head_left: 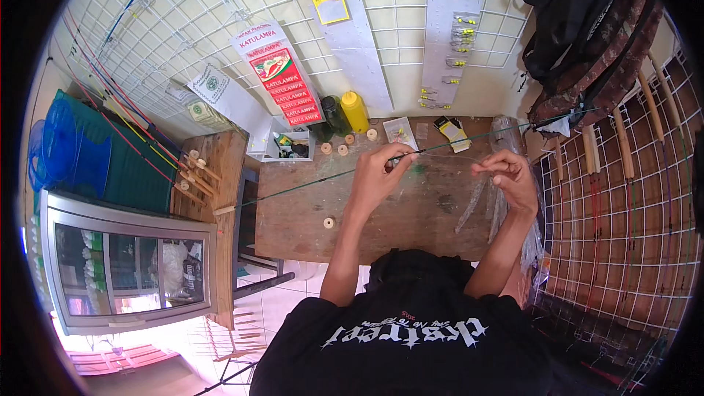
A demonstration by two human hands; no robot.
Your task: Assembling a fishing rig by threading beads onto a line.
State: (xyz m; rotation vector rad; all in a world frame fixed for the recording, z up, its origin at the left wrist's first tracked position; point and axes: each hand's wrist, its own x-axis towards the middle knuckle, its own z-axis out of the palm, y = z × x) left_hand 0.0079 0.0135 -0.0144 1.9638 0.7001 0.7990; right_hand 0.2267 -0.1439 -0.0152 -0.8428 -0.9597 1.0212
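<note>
A thin dark green fishing rod (293,188) slants across above the table, its pale handle end at the left and its far part rising to the right. My left hand (381,176) is closed around the rod near its middle, thumb and fingers pinched together. To the right, my right hand (512,180) is raised above the table with thumb and fingertips pressed together. A fine, pale thread (449,157) stretches from the rod by my left fingers toward my right fingertips, and it is hard to make out against the wood.
On the wooden table (293,235) are several small wooden rings (328,223), a yellow bottle (354,111), dark bottles, a white box (299,148) and small packets (452,133). Clear plastic wrap (506,176) lies at the right. A wire grid with rods and a glass cabinet (132,264) flank the table.
</note>
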